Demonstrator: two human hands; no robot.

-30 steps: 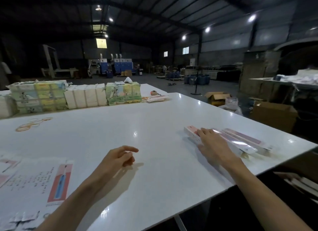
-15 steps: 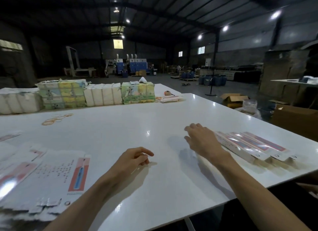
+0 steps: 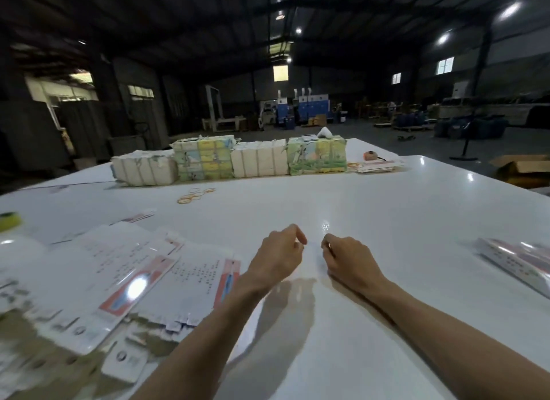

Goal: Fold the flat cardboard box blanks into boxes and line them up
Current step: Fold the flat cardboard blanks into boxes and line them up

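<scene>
Shifted right hand off folded boxes at far right, now just beside left hand over counter. Flat blanks heaped at left, untouched. Fingers on both loosely curled, gripping nothing. Between boxes, likely; next, reach left, peel off one blank.

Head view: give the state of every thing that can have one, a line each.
left hand: fingers loosely curled, holding nothing.
right hand: fingers loosely curled, holding nothing.
box blanks: flat, unfolded, overlapping at left.
folded boxes: assembled, lying at the table's right edge.
carton: flaps open.
</scene>
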